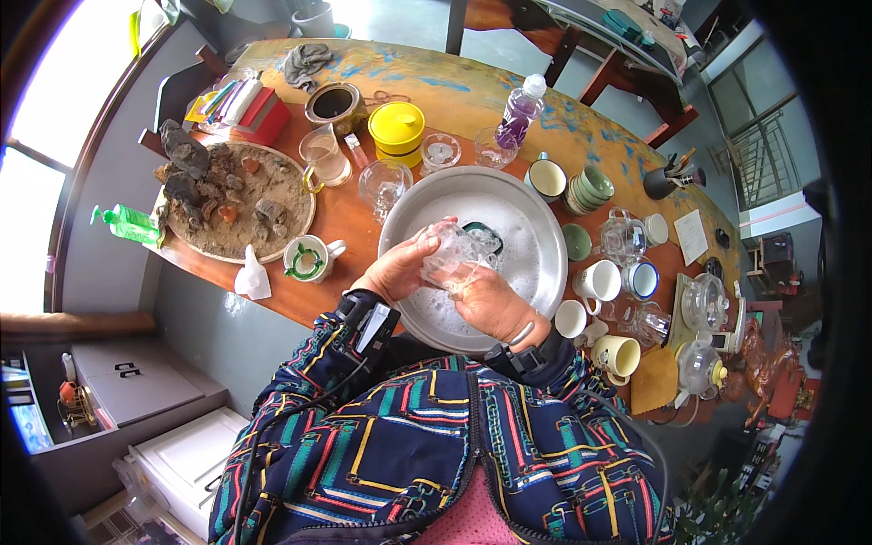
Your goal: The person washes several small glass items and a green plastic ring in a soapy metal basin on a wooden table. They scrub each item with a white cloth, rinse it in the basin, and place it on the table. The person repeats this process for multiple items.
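Over a wide metal basin (541, 272) of sudsy water, my left hand (402, 266) is closed around a clear glass vessel (446, 252), its thumb on the near side. My right hand (494, 303) is at the vessel's lower right, with the fingers curled against or inside its rim; exactly what they grip is hidden. Behind the vessel, a dark green-rimmed object (492, 235) lies in the suds, partly covered. Left of the basin stand a clear glass cup (385, 184) and a white mug (315, 259) with a green ring-shaped piece on it.
Right of the basin are white mugs (601, 279), stacked green cups (591, 187), a yellow mug (616, 354) and glass teapots (702, 303). Beyond it stand a yellow lidded pot (396, 131), a glass pitcher (325, 157) and a purple-labelled bottle (521, 112). A round sand tray (272, 255) with rocks sits left.
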